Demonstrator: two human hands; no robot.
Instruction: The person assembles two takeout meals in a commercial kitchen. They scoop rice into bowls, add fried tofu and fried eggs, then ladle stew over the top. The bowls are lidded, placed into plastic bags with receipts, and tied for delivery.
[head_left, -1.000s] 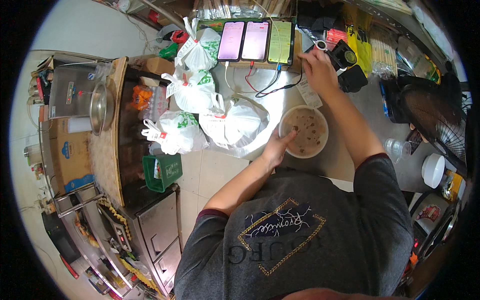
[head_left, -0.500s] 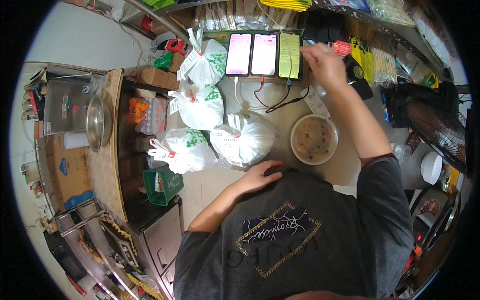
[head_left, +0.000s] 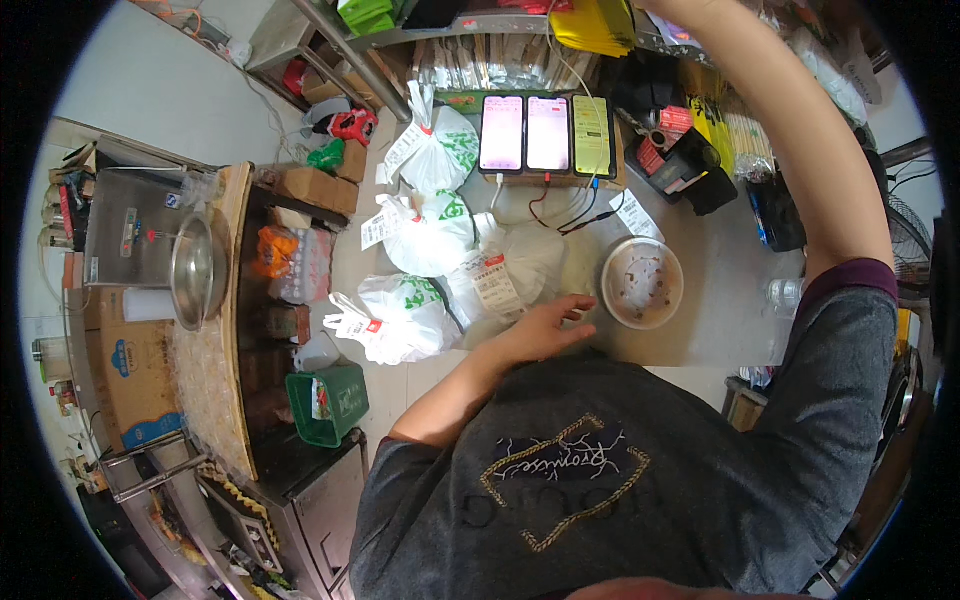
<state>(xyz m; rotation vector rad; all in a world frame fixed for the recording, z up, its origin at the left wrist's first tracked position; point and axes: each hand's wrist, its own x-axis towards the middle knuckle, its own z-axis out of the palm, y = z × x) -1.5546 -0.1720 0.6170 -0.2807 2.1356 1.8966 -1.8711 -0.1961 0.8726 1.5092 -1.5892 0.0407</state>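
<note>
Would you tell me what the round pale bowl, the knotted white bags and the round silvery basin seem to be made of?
Round pale bowl: probably smooth plastic by its even rim; coated paper is possible.
Knotted white bags: apparently thin plastic film, softly crinkled.
Round silvery basin: likely polished metal, given bright reflections.

A bowl (head_left: 643,283) is set on the counter (head_left: 725,290), a paper slip (head_left: 637,215) laid just behind it. Four bags (head_left: 400,318) are grouped to its left, three phones (head_left: 548,135) are lined up farther behind, and the left hand (head_left: 540,332) is held before the rightmost bag, near the bowl.
</note>
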